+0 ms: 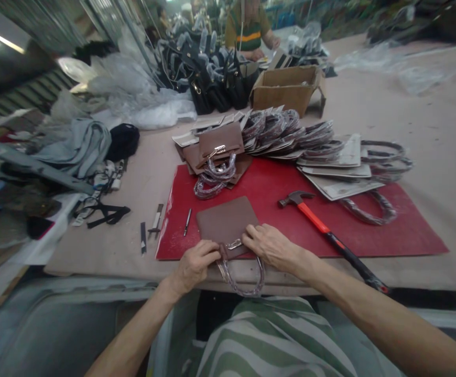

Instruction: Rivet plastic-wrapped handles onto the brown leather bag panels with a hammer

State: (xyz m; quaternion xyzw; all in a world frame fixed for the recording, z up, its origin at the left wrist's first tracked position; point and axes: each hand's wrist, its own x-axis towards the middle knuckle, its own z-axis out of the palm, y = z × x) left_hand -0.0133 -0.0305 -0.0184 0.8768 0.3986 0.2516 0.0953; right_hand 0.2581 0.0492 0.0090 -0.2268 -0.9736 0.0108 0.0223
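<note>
A brown leather bag flap (227, 222) lies on the red mat (275, 188) at the table's near edge. It has a silver clasp (235, 244) and a plastic-wrapped handle (243, 285) that hangs over the edge. My left hand (194, 264) pinches the flap's near left corner by the handle's end. My right hand (269, 245) grips the flap's near right edge beside the clasp, fingers curled.
A hammer with an orange and black handle (322, 226) lies on the mat to the right. Finished brown flaps (220, 141) and stacked wrapped handles (291, 131) lie further back. Small tools (157, 217) sit left of the mat. A cardboard box (286, 89), black bags and a seated person are at the far end.
</note>
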